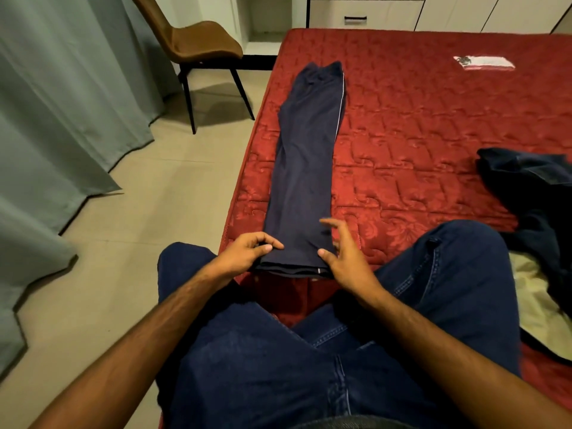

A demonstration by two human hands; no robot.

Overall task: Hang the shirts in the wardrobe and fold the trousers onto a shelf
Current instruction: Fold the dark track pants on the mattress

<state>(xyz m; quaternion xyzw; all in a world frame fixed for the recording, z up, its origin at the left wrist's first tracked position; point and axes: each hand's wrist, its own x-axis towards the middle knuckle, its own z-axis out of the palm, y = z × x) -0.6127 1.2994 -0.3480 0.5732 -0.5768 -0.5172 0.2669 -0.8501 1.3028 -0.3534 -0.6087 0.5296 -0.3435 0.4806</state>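
Observation:
Navy trousers (305,162) with a thin white side stripe lie stretched lengthwise on the red mattress (418,125), legs stacked, hems toward me. My left hand (244,252) pinches the left corner of the hem end with curled fingers. At the right corner of the hem, my right hand (343,255) has its fingers spread and relaxed, its thumb touching the cloth. A heap of dark clothing (532,193) lies on the mattress to the right, over a pale cream garment (535,308).
I sit on the mattress edge in blue jeans (309,366). A brown chair (198,48) stands on the tiled floor at the back left, beside grey curtains (55,103). White cabinets with a drawer (365,17) line the far wall. A white label (486,62) marks the mattress.

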